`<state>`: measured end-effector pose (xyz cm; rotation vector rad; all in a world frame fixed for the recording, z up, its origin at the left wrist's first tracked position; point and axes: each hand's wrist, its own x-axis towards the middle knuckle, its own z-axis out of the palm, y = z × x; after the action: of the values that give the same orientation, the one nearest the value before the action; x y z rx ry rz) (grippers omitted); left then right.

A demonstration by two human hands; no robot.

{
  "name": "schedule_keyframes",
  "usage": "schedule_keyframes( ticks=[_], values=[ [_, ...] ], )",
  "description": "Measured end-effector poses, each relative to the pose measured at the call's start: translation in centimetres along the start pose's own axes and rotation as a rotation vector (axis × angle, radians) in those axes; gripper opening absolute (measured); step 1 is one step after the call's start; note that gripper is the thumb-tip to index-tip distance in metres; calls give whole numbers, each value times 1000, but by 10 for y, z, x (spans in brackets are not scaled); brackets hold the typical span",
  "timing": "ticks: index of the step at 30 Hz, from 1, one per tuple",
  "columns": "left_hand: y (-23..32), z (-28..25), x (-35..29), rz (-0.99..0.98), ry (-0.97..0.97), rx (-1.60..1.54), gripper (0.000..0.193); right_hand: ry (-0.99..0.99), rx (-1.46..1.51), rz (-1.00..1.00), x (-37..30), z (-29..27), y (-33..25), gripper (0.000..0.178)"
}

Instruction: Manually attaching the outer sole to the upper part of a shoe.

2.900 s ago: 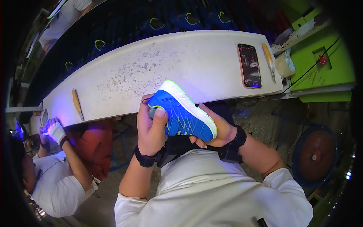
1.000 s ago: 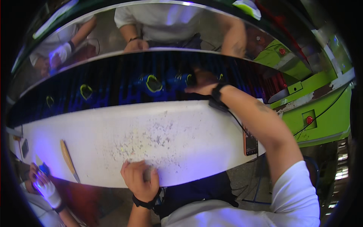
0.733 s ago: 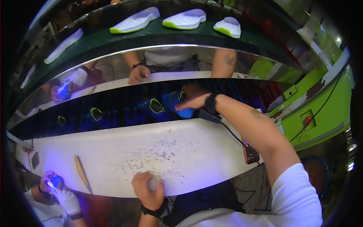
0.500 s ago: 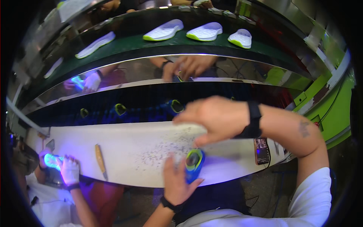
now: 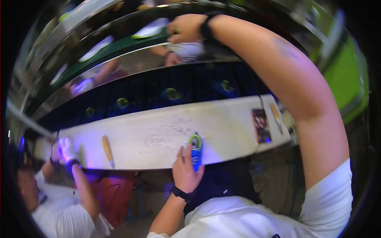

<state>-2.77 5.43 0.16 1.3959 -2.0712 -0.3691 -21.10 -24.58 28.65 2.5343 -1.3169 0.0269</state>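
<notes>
My left hand (image 5: 185, 172) holds a small blue shoe (image 5: 196, 156) with a lime-green collar at the front edge of the white worktable (image 5: 139, 129). Its fingers lie along the shoe's left side, with the thumb at the near right. Far ahead, my right arm stretches over to the upper green belt. There my right hand (image 5: 184, 28) is bent beside the end of a white shoe sole (image 5: 149, 29) with a lime edge. Motion blur hides whether its fingers grip anything.
Several lime-collared shoes, one of them here (image 5: 172, 94), line the dark lower belt. A wooden-handled tool (image 5: 107, 150) lies left on the table; a phone (image 5: 260, 126) and another wooden-handled tool (image 5: 276, 118) lie right. Dark specks mark the tabletop. A gloved co-worker (image 5: 69, 150) sits left.
My right hand has moved from above the table up to the soles on the upper belt. My left hand stays at the blue shoe. The whole view has tilted and shifted.
</notes>
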Motion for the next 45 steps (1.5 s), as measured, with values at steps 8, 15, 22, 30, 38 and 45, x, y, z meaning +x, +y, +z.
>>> schedule_keyframes(
  ticks=[8, 15, 22, 30, 38, 45],
  values=[
    [-8, 18, -38, 98, -5, 30, 95, 182, -49, 202, 13, 21, -10, 48],
    [-37, 35, -45, 132, 72, 3, 74, 636, 428, 130, -42, 14, -39, 32],
    [-16, 13, 12, 236, 235, -59, 68, 748, 867, 136, -288, 99, -118, 16],
    [23, 17, 72, -159, 262, -1059, 29, 338, 1557, 661, -372, 172, -177, 16],
    [65, 39, 54, 216, -67, -541, 41, 469, 1826, 412, -354, 167, -179, 24],
    [82, -1, 8, -64, -4, -703, 30, 506, 1846, 426, -354, 167, -193, 25]
  ],
)
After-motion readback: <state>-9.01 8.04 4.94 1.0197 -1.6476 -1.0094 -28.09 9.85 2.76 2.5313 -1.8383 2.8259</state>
